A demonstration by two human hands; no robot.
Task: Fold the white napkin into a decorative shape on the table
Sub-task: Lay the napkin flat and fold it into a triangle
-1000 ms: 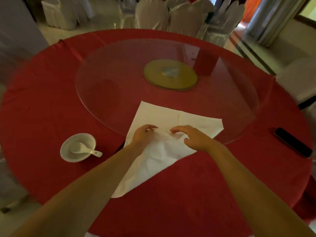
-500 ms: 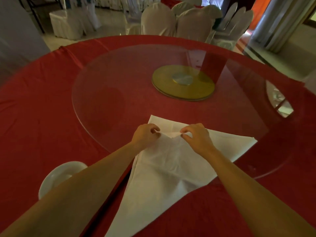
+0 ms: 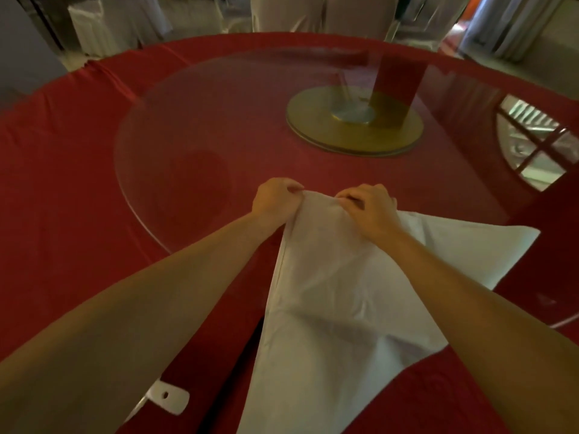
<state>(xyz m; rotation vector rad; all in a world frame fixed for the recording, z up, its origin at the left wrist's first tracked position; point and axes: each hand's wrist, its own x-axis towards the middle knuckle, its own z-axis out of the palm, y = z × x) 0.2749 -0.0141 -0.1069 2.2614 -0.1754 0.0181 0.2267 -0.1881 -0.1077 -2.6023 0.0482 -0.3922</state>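
Observation:
The white napkin [image 3: 338, 296] lies half on the glass turntable [image 3: 194, 145] and half on the red tablecloth [image 3: 56, 195], its near point running off the bottom of the frame. One corner spreads to the right. My left hand [image 3: 275, 200] pinches the napkin's far edge from the left. My right hand [image 3: 369, 211] pinches the same edge a little to the right. The cloth between the two hands is bunched and lifted slightly. My forearms hide parts of the napkin's sides.
A gold round base [image 3: 354, 123] sits at the turntable's centre. A white spoon handle [image 3: 169, 397] pokes out under my left forearm at the near left. White-covered chairs [image 3: 316, 14] stand beyond the far edge of the table.
The camera has dipped closer to the table. Both hands have moved to the napkin's far edge and pinched it, gathering the cloth. The bowl and the phone have dropped out of view.

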